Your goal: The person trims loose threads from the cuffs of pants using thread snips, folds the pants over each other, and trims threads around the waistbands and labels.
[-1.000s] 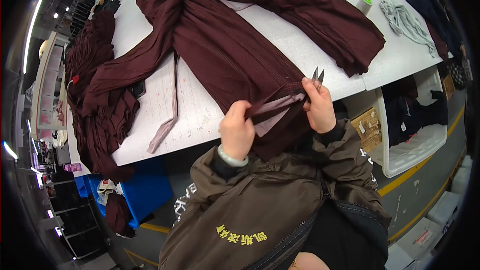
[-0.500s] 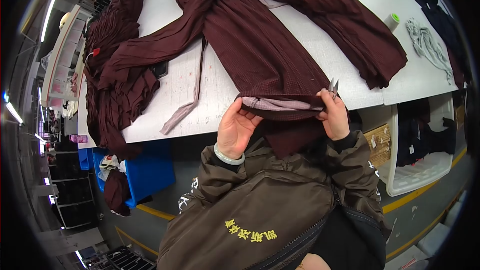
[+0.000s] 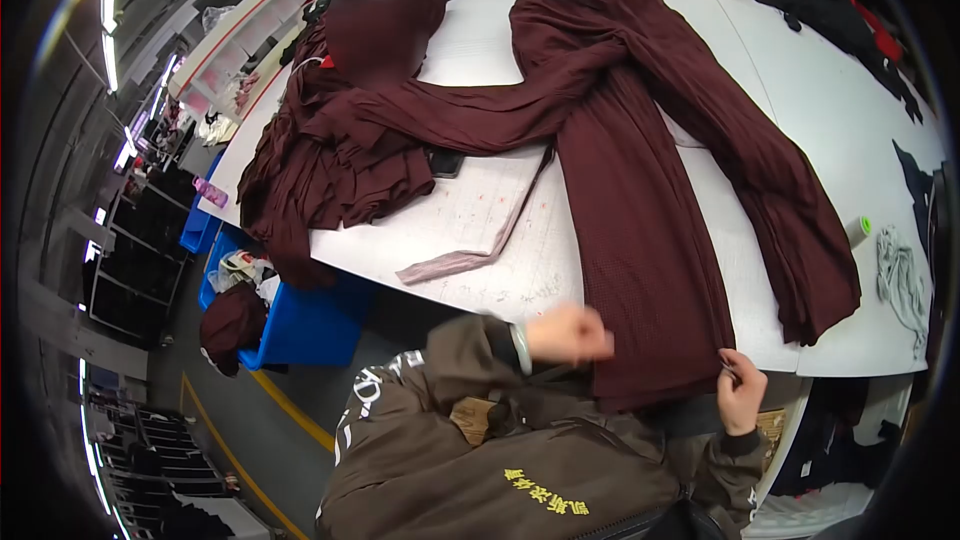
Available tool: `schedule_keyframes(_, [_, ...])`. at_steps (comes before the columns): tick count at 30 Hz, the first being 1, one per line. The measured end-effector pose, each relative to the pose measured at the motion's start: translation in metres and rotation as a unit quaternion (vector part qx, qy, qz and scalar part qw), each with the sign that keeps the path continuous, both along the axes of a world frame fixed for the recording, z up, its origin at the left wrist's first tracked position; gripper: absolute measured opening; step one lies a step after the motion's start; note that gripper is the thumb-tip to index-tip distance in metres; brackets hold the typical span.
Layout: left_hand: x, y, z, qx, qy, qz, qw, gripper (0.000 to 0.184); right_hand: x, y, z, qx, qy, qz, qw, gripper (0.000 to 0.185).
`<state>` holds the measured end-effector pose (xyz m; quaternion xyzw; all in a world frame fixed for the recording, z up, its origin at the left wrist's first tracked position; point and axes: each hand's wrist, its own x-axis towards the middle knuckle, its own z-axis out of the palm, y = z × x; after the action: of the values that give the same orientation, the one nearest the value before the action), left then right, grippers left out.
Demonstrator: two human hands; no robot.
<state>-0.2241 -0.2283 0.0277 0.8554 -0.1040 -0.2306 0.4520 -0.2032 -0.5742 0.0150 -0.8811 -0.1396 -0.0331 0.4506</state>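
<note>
A long maroon garment [image 3: 650, 270] lies spread on the white table, its lower end hanging over the front edge towards me. My right hand [image 3: 742, 392] is closed at the right side of this lower end, with a bit of the metal scissors [image 3: 731, 371] showing between the fingers. Whether it also pinches the cloth is hard to see. Over the left side of the lower end is my left hand [image 3: 572, 334], smeared by motion, its fingers looking curled. A pale pink strip [image 3: 450, 265] lies on the table to the left.
Heaped maroon garments [image 3: 340, 160] cover the left of the table [image 3: 480, 300]. Below stands a blue bin [image 3: 310, 325] holding cloth. To the right are a thread cone [image 3: 859, 230], a pale grey cord bundle [image 3: 900, 275] and a white bin with dark clothes [image 3: 840, 460].
The opened hem with its pale inside now lies flat and closed. My left hand has let go of the cloth edge and moved over it. The view has shifted up and left.
</note>
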Motion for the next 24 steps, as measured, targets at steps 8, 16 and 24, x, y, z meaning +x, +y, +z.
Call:
schedule_keyframes(8, [0.200, 0.246, -0.025, 0.319, -0.239, 0.652, 0.645, 0.039, -0.023, 0.000, 0.013, 0.116, 0.011, -0.097, 0.988, 0.017])
schedule_keyframes(16, [0.230, 0.259, -0.019, 0.196, -0.230, 0.623, 0.722, 0.029, -0.020, 0.018, 0.023, 0.199, 0.117, -0.093, 0.968, 0.014])
schedule_keyframes(24, [0.057, -0.001, 0.002, -0.157, -0.468, 0.062, 0.868, 0.024, 0.022, 0.031, 0.008, 0.589, 0.318, -0.088, 0.737, 0.043])
